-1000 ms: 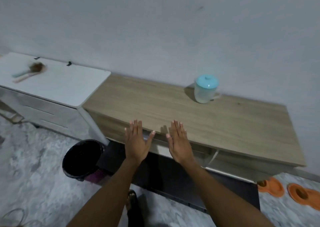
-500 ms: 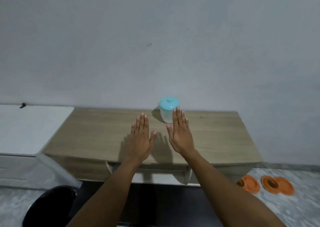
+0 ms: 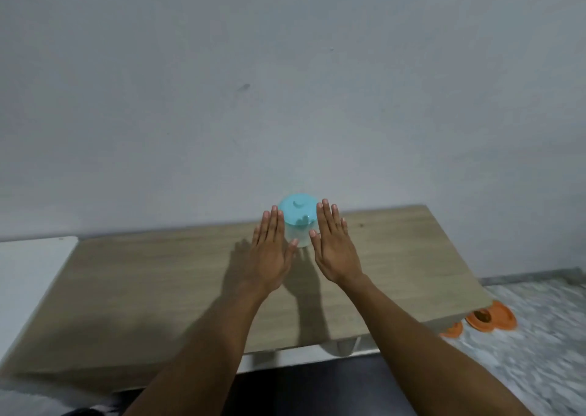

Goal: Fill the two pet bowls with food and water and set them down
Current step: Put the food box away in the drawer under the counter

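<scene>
A translucent jug with a turquoise lid (image 3: 298, 217) stands near the back of a wooden cabinet top (image 3: 158, 288), close to the wall. My left hand (image 3: 271, 250) and my right hand (image 3: 333, 247) hover flat over the cabinet, palms down, fingers straight, one on each side of the jug. Neither hand holds anything. Two orange pet bowls (image 3: 490, 317) lie on the floor past the cabinet's right end, one partly hidden by its corner.
A white cabinet top (image 3: 28, 273) adjoins the wooden one on the left. The grey wall rises right behind both. Marbled floor (image 3: 539, 352) shows at the right, a dark mat below the cabinet front.
The view has swung right and closer to the cabinet. Both hands moved forward from the cabinet's front edge until they flank the jug. The black bin has left the view.
</scene>
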